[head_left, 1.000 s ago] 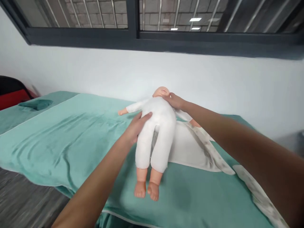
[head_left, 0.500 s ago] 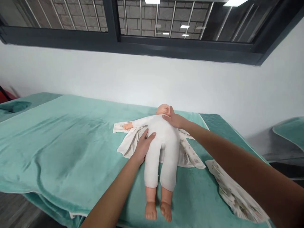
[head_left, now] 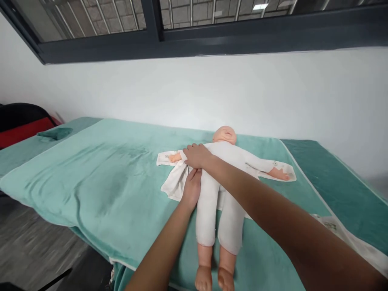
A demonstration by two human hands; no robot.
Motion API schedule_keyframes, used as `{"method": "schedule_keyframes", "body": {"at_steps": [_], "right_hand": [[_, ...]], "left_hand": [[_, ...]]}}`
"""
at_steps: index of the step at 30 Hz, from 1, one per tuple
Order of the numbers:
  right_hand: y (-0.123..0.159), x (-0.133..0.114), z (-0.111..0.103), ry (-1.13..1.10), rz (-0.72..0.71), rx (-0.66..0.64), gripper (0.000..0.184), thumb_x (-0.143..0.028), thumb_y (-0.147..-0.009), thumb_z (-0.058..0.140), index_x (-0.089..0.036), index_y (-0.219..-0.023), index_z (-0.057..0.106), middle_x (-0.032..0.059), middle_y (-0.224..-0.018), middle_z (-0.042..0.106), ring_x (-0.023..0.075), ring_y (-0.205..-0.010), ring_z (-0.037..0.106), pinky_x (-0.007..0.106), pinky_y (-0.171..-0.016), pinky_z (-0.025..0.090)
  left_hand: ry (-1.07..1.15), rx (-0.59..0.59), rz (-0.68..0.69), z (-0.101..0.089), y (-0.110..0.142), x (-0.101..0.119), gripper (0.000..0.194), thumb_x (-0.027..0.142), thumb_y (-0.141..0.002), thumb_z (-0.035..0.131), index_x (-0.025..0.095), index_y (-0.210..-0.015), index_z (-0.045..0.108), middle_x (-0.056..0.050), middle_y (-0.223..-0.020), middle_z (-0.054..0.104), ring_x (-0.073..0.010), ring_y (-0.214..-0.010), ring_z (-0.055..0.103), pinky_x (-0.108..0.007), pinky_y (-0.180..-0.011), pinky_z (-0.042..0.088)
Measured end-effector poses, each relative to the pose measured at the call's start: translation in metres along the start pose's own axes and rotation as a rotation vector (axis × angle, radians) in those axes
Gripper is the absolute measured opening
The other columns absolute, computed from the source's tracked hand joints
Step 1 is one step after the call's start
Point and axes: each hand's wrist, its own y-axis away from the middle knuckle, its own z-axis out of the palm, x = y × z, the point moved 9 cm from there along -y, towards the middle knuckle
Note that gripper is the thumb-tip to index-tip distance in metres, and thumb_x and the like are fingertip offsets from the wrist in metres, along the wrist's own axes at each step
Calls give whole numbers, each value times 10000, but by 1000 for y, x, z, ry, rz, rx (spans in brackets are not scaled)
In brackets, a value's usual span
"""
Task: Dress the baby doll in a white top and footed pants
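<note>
A baby doll (head_left: 226,182) in a white bodysuit lies on its back on an opened white printed garment (head_left: 172,184), arms spread, bare feet toward me. My right hand (head_left: 197,155) reaches across the doll's chest to its left shoulder, fingers curled over the sleeve and cloth there. My left hand (head_left: 191,186) lies just below it against the doll's side, fingers pressed on the garment's edge; its fingertips are hidden under my right wrist.
The doll lies on a bed covered by a teal towel (head_left: 91,173), its near edge toward me. A white wall with a dark-framed window (head_left: 194,36) stands behind. A second patterned cloth (head_left: 348,238) lies at the right. Something red and black (head_left: 21,125) sits at far left.
My right hand has left the doll's neck and crossed over to its left shoulder. My left hand slid down beside the doll's waist. The doll's far arm now lies stretched on the garment.
</note>
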Motion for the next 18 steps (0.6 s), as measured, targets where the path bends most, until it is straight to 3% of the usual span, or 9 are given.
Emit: {"method": "schedule_keyframes", "body": {"at_steps": [3, 7, 9, 12, 15, 18], "right_hand": [[-9, 5, 2, -8, -14, -6, 331, -411, -974, 555, -176, -1199, 612, 149, -1258, 642, 316, -1166, 571, 439, -923, 456], [7, 20, -10, -12, -1, 34, 314, -406, -1013, 477, -173, -1178, 608, 148, -1211, 652, 312, -1134, 576, 416, -900, 439], [19, 30, -21, -39, 31, 114, 343, -420, -1034, 425, -171, -1204, 590, 151, -1210, 646, 316, -1125, 572, 415, -893, 428], [37, 44, -34, -92, 100, 233, 391, -462, -1049, 380, -171, -1218, 580, 149, -1189, 646, 313, -1097, 573, 407, -877, 414], [47, 48, -34, -106, 111, 234, 454, -537, -1045, 361, -174, -1173, 601, 142, -1156, 654, 302, -1053, 583, 392, -858, 402], [49, 44, -27, -76, 75, 182, 549, -628, -1023, 337, -172, -1100, 633, 144, -1105, 669, 299, -1024, 591, 392, -860, 390]], "left_hand": [[49, -4, 3, 2, 0, -4, 328, 403, -961, 480, 226, -1135, 694, -72, -1256, 702, -251, -1180, 622, -384, -1062, 471], [31, 6, 78, 1, -8, -3, 314, 402, -937, 540, 243, -1183, 652, -68, -1180, 716, -249, -1031, 669, -395, -939, 531], [-132, 86, 208, -9, -15, 10, 315, 332, -923, 549, 231, -1208, 636, -88, -1176, 709, -259, -1041, 666, -410, -958, 523], [-566, 192, 386, -24, -30, 29, 321, 214, -872, 572, 218, -1182, 656, -131, -1260, 666, -323, -1246, 562, -484, -1089, 424], [-791, 284, 306, -51, -53, 25, 234, 229, -814, 654, 197, -1042, 692, -171, -1242, 661, -395, -1282, 508, -557, -1090, 370], [-617, 339, 170, -81, -69, 10, 76, 252, -798, 643, 188, -826, 671, -137, -983, 710, -339, -1062, 618, -468, -949, 454]]}}
